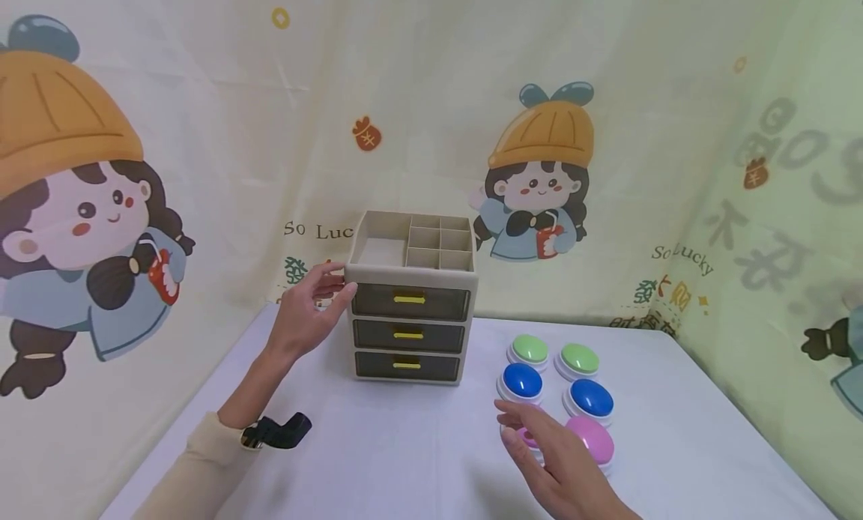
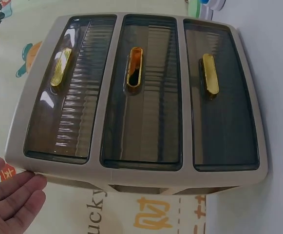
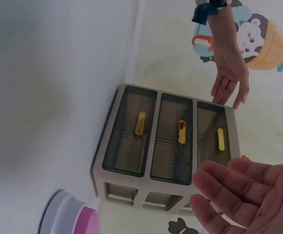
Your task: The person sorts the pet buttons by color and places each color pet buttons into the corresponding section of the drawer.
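Observation:
A beige desktop organizer (image 1: 410, 278) stands on the table, with three dark see-through drawers that have yellow handles; all three are closed. At its upper left corner is my left hand (image 1: 305, 315), its fingers loosely extended and the fingertips at the side wall. In the left wrist view, the fingers (image 2: 24, 190) of that hand touch the organizer's edge. My right hand (image 1: 558, 461) hovers with relaxed fingers near two pink dome buttons, partly covering the nearer-left pink button (image 1: 530, 434). It holds nothing, as the right wrist view of the hand (image 3: 251, 195) shows.
Right of the organizer stand two green buttons, one the left green button (image 1: 530, 348), two blue buttons, one the right blue button (image 1: 592, 398), and the right pink button (image 1: 591, 439), all on white bases. A printed cloth (image 1: 431, 78) hangs behind the white table (image 1: 377, 452).

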Motion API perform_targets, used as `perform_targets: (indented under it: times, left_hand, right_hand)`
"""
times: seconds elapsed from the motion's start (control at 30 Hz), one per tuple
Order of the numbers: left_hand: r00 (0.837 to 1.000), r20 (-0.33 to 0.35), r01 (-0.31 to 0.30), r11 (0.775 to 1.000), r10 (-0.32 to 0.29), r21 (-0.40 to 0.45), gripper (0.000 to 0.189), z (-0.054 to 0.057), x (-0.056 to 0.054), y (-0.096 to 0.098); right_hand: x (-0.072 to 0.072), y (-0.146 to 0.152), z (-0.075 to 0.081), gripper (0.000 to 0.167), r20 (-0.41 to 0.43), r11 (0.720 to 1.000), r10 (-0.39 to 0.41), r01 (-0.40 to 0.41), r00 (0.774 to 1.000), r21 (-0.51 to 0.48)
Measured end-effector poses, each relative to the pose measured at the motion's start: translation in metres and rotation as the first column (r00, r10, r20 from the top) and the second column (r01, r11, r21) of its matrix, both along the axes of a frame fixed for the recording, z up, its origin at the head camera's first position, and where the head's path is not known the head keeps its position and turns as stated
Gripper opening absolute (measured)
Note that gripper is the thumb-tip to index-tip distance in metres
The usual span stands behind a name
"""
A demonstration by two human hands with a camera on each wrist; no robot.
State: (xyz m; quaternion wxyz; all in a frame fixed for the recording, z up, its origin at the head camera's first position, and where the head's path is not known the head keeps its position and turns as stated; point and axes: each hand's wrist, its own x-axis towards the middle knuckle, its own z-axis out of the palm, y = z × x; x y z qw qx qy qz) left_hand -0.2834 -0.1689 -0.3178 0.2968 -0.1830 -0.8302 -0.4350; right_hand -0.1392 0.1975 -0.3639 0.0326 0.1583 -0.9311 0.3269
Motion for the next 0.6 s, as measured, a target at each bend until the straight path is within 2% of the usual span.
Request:
perform_targets:
  times: [0.3, 0.6]
  left_hand:
    - [1.000, -0.004, 0.021, 1.000, -0.021, -0.017, 0.045, 0.003, -0.018, -0.002]
    - [0.999, -0.018, 0.042, 0.999, -0.042, -0.008, 0.036, 0.011, -0.036, -0.005]
  right_hand:
    - [-0.003, -0.001, -0.004, 0.048, 0.069, 1.000, 0.019, -0.018, 0.997, -0.021]
    - [-0.004, -0.004, -0.006, 0.056, 0.127, 0.999, 0.021, -0.015, 0.992, -0.044]
